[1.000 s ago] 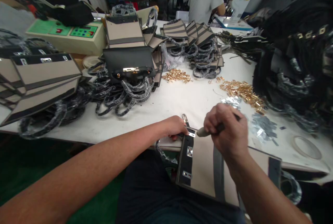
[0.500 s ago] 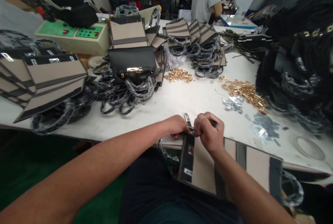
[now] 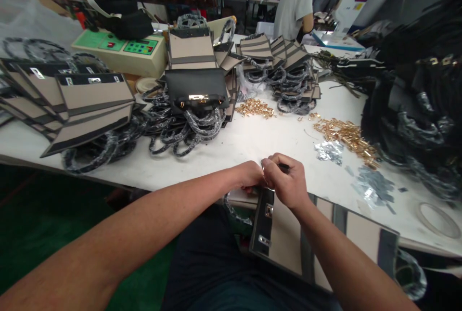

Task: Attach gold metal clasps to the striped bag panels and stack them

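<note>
A flat, unfolded handbag piece point(image 3: 287, 234) with beige lining and black edging lies across my lap and the table edge. Metal clasp plates point(image 3: 269, 211) sit along its black left border. At its upper left corner my left hand point(image 3: 250, 175) is closed, its fingertips mostly hidden behind the other hand. My right hand point(image 3: 287, 178) is closed around a dark-handled tool point(image 3: 284, 168), whose working end is hidden between the two hands. A plastic-wrapped handle point(image 3: 236, 212) hangs by the left side of the piece, and another wrapped handle point(image 3: 413, 277) by its right end.
Stacked bag pieces point(image 3: 96, 97) and a black bag point(image 3: 197, 84) stand left. Gold fittings point(image 3: 346, 137) and thin silver plates point(image 3: 373, 186) lie right, near a tape ring point(image 3: 438, 219). Black bags point(image 3: 415, 109) crowd the right side. A person point(image 3: 294, 5) works beyond the table point(image 3: 234, 149).
The view has shifted slightly left, so the table things sit farther right. My right hand has moved closer against my left. A slotted metal piece seen beyond the hands is now hidden.
</note>
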Action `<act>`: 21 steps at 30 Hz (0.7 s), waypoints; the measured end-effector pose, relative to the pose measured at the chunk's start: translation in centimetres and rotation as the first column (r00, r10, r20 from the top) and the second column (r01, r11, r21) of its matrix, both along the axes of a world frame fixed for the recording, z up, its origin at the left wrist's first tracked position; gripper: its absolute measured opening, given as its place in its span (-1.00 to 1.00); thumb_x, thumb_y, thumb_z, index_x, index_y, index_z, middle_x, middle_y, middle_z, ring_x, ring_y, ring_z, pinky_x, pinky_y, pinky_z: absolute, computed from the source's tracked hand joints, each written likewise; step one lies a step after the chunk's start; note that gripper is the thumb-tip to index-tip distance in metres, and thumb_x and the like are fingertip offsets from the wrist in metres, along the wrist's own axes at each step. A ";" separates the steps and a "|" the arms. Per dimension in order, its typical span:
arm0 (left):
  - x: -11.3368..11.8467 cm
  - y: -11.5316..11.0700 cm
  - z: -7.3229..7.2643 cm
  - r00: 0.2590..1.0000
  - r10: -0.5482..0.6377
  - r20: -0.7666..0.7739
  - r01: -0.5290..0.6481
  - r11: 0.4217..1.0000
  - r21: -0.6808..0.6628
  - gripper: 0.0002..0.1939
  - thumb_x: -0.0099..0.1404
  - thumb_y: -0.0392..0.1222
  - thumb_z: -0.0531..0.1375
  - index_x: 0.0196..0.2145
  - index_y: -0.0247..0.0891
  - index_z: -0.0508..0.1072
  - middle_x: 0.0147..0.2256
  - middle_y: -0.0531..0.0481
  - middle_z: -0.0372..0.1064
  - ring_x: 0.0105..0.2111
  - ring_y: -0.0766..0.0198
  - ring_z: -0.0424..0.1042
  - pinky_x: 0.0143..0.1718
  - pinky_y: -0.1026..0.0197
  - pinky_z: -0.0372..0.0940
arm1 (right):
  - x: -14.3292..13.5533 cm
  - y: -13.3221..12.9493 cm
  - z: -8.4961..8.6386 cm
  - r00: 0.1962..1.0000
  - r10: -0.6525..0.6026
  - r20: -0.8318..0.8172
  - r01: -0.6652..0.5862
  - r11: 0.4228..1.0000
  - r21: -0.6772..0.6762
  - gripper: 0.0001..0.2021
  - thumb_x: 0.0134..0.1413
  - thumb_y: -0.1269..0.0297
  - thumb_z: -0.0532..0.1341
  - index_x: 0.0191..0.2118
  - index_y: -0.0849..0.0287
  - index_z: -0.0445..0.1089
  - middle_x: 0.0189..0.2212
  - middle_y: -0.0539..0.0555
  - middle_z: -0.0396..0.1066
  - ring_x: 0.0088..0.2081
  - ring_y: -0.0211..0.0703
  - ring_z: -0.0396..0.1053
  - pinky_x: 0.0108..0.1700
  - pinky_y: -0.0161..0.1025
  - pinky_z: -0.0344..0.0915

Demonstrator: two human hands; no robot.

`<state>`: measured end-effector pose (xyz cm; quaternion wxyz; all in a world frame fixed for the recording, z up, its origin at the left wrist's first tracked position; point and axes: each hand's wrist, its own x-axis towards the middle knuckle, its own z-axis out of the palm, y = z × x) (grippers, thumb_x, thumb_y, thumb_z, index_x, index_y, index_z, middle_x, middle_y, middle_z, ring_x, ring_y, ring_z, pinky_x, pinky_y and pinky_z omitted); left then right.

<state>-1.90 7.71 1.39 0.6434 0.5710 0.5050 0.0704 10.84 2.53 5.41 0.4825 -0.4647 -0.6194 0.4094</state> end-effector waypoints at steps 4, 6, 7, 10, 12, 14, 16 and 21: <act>-0.7 -0.4 0.4 0.997 -0.075 -0.021 0.075 0.997 0.019 -0.77 0.21 -0.26 0.31 -0.56 -0.23 0.40 -0.71 0.15 0.16 -0.72 0.34 0.16 -0.66 0.25 0.02 | 0.7 -0.2 -0.9 1.000 0.007 -0.026 -0.007 1.000 -0.010 -0.59 0.29 0.15 0.28 -0.58 0.11 0.27 -0.64 -0.07 0.25 -0.55 -0.24 0.18 -0.46 -0.20 0.12; -1.2 -0.7 0.5 0.997 -0.069 -0.031 0.070 0.997 0.027 -0.76 0.22 -0.24 0.28 -0.56 -0.22 0.36 -0.73 0.15 0.14 -0.74 0.33 0.17 -0.67 0.25 0.02 | 1.2 -0.3 -0.9 0.998 -0.014 -0.057 0.012 0.999 -0.030 -0.57 0.30 0.15 0.28 -0.59 0.10 0.27 -0.66 -0.07 0.25 -0.57 -0.24 0.17 -0.48 -0.21 0.12; -1.4 -0.8 0.4 0.997 -0.065 -0.034 0.066 0.997 0.027 -0.76 0.24 -0.23 0.27 -0.56 -0.22 0.36 -0.74 0.15 0.13 -0.74 0.32 0.18 -0.67 0.26 0.02 | 1.3 -0.4 -0.7 0.996 -0.020 -0.084 0.017 0.999 -0.036 -0.57 0.31 0.15 0.28 -0.59 0.10 0.27 -0.67 -0.07 0.25 -0.58 -0.24 0.17 -0.49 -0.21 0.12; -1.6 -0.8 0.1 0.998 -0.064 -0.026 0.064 0.998 0.015 -0.77 0.28 -0.18 0.23 -0.53 -0.22 0.37 -0.76 0.15 0.15 -0.76 0.33 0.16 -0.67 0.27 0.01 | 1.7 -0.6 0.2 0.961 -0.026 -0.276 0.029 1.000 0.007 -0.57 0.32 0.18 0.29 -0.57 0.09 0.23 -0.68 -0.10 0.21 -0.63 -0.26 0.15 -0.54 -0.23 0.10; -1.6 -0.8 -0.1 0.998 -0.061 -0.011 0.061 0.998 0.000 -0.75 0.30 -0.13 0.23 -0.51 -0.23 0.38 -0.77 0.14 0.15 -0.77 0.34 0.15 -0.67 0.29 -0.01 | 1.6 -0.7 0.6 0.909 -0.014 -0.417 0.047 0.996 0.071 -0.59 0.30 0.19 0.31 -0.55 0.07 0.20 -0.68 -0.12 0.19 -0.64 -0.27 0.15 -0.56 -0.24 0.10; -1.4 -0.8 -0.2 0.999 -0.052 0.003 0.052 0.999 -0.008 -0.75 0.32 -0.11 0.22 -0.49 -0.23 0.40 -0.76 0.15 0.16 -0.77 0.35 0.15 -0.68 0.30 -0.02 | 1.4 -0.6 0.5 0.891 -0.013 -0.455 0.060 0.994 0.091 -0.59 0.29 0.17 0.32 -0.55 0.07 0.20 -0.67 -0.12 0.18 -0.65 -0.28 0.16 -0.57 -0.25 0.10; -1.3 -0.9 0.0 0.999 -0.038 0.008 0.038 0.999 -0.007 -0.77 0.33 -0.12 0.21 -0.47 -0.23 0.41 -0.74 0.17 0.16 -0.77 0.36 0.15 -0.67 0.30 0.01 | 1.1 -0.5 0.0 0.912 -0.036 -0.409 0.055 0.998 0.035 -0.58 0.29 0.15 0.32 -0.56 0.07 0.20 -0.68 -0.12 0.18 -0.65 -0.28 0.14 -0.57 -0.25 0.09; -1.2 -1.1 0.3 1.000 -0.030 0.008 0.030 0.999 0.012 -0.79 0.31 -0.18 0.21 -0.48 -0.22 0.38 -0.74 0.17 0.16 -0.77 0.36 0.16 -0.68 0.31 0.03 | 0.9 0.0 -0.6 0.911 0.002 -0.412 0.000 1.000 0.005 -0.58 0.30 0.17 0.31 -0.55 0.08 0.20 -0.67 -0.12 0.19 -0.62 -0.27 0.15 -0.54 -0.24 0.09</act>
